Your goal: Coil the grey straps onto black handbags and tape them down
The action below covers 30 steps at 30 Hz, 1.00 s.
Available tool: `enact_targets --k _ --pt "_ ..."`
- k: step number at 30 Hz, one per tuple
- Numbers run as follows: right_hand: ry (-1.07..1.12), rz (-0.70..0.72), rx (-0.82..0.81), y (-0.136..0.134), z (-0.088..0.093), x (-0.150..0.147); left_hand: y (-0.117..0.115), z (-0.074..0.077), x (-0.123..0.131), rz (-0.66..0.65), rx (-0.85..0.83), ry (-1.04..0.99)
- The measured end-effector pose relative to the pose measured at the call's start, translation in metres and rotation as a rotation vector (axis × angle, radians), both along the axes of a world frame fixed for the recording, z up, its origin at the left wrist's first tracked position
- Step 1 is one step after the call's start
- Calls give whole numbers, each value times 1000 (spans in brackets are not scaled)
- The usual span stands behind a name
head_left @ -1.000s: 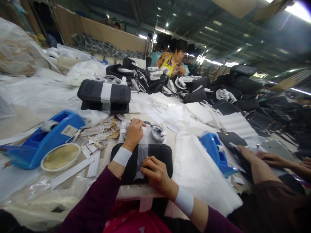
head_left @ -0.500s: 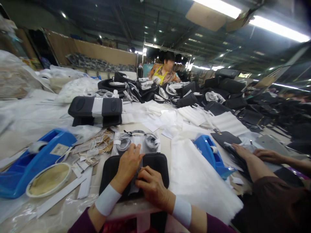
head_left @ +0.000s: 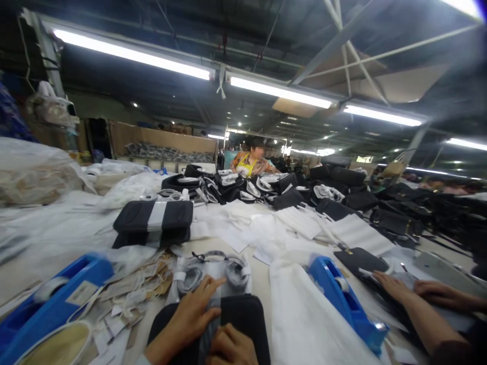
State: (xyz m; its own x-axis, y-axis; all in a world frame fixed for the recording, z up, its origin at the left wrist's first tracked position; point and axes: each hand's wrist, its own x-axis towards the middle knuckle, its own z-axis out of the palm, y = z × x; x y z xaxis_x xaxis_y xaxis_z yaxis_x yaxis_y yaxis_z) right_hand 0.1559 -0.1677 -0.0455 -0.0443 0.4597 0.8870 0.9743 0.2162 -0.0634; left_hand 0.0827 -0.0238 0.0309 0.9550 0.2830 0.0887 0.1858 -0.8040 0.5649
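A black bag (head_left: 247, 317) with rounded corners lies flat in front of me, a greyish see-through strip (head_left: 213, 299) running down its middle. My left hand (head_left: 192, 314) rests on the bag's left half, fingers stretched out flat across the strip. Lower down, my right hand (head_left: 234, 347) has its fingers bent and closed at the strip's right edge; whatever is between them is hidden. Just beyond the bag are two grey wrapped coils (head_left: 236, 274) with white bands, joined by a dark handle (head_left: 213, 255).
Blue tape dispensers stand left (head_left: 57, 299) and right (head_left: 342, 299). Paper tags (head_left: 133, 289) and a round tub (head_left: 57, 344) are at left. A white sheet (head_left: 304, 314) lies right, near a co-worker's hands (head_left: 395, 289). Banded black bags (head_left: 152, 218) sit behind; another person (head_left: 249, 165) is beyond.
The camera view has tilted up, so everything sits lower and more ceiling lights show. My left hand's fingers are now flatter and more stretched out; my right hand stays bent by the strip.
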Motion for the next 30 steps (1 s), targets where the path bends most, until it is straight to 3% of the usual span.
enact_targets --k 4,7,13,20,30 --pt "28 92 -329 -28 32 -1 -2 -1 2 -34 58 -35" --pt "48 131 -424 -33 35 3 2 -8 7 -73 83 -32" --pt "30 130 -458 -38 29 0 -3 -17 7 -47 259 -101" --pt "7 115 -502 -47 25 -4 -17 -20 -3 -40 349 -257" --pt "-9 101 -486 -47 20 -3 -10 -37 -45 -301 303 -361"
